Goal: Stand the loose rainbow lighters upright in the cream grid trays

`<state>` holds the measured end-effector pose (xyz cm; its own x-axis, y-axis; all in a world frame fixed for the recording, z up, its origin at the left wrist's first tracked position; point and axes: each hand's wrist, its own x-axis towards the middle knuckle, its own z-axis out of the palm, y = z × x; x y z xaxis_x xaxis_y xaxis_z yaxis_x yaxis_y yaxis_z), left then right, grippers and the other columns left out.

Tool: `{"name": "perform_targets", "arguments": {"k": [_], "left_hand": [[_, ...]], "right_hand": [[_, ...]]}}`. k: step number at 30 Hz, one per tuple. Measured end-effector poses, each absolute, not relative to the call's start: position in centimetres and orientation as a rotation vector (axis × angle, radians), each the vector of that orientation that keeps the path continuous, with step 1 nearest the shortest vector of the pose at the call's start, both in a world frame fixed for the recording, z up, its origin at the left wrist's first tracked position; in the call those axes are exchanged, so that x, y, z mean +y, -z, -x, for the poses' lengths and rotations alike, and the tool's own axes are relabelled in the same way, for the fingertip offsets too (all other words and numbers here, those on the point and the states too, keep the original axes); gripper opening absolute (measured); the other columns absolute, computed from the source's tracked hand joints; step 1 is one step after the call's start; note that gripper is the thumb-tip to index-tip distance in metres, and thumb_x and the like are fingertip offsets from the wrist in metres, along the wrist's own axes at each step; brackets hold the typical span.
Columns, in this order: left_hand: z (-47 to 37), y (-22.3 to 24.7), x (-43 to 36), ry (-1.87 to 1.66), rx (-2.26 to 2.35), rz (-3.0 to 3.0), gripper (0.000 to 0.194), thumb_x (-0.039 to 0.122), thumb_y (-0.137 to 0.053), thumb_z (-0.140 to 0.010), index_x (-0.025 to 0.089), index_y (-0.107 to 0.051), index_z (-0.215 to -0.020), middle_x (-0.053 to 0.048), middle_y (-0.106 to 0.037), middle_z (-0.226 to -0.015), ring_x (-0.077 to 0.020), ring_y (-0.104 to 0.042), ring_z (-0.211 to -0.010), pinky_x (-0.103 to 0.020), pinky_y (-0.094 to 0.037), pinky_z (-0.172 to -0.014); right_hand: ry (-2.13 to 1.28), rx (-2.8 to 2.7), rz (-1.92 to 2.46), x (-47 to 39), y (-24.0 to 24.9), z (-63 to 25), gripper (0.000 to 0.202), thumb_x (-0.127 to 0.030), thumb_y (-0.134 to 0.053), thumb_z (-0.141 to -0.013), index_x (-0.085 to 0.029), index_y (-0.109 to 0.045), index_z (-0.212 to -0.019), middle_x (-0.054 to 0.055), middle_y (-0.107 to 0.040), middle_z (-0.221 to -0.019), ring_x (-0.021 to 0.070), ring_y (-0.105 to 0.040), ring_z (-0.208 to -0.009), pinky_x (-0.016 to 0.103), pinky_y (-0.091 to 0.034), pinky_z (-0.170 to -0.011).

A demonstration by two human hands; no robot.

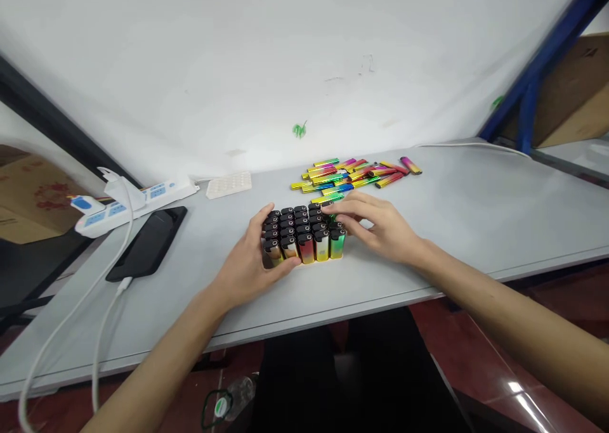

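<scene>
Several lighters (306, 248) with black tops stand upright in tight rows near the front of the table. Their bodies show brown, white, red, yellow and green. A thin pale tray edge shows under the front row. My left hand (243, 267) is closed around the left side of this block, thumb along the front and fingers behind. At the back right corner, my right hand (383, 227) pinches a lighter by its top; the fingers partly hide it. Behind the block lies a loose pile of shiny casings (328, 178) in yellow, green, red, blue and purple.
A white slotted tray (229, 184) lies by the wall. On the left are a power strip (143, 203) with plugs, a black phone (148, 243) and a white charging cable (99, 338). Below the table edge (304, 326) is a plastic bottle (240, 396). Cardboard boxes (578, 97) stand beyond.
</scene>
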<state>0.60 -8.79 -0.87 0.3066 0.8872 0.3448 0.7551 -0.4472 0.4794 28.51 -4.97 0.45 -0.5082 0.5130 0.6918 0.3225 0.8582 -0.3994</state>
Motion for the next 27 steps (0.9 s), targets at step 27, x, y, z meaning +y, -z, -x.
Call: {"name": "perform_targets", "arguments": {"k": [27], "left_hand": [[-0.65,0.79,-8.88,-0.840,1.515,-2.338,0.098,0.056,-0.069,-0.078,0.022,-0.016,-0.153,-0.018,-0.036,-0.153,-0.0335,-0.046,-0.136,-0.049,-0.044,-0.111]], "right_hand": [[-0.406,-1.996,0.677,-5.39,-0.73,-28.63,0.012,-0.024,-0.057,-0.095,-0.022,-0.066,-0.103,0.004,-0.066,-0.094,0.0135,-0.064,-0.080,0.028,-0.058,-0.066]]}}
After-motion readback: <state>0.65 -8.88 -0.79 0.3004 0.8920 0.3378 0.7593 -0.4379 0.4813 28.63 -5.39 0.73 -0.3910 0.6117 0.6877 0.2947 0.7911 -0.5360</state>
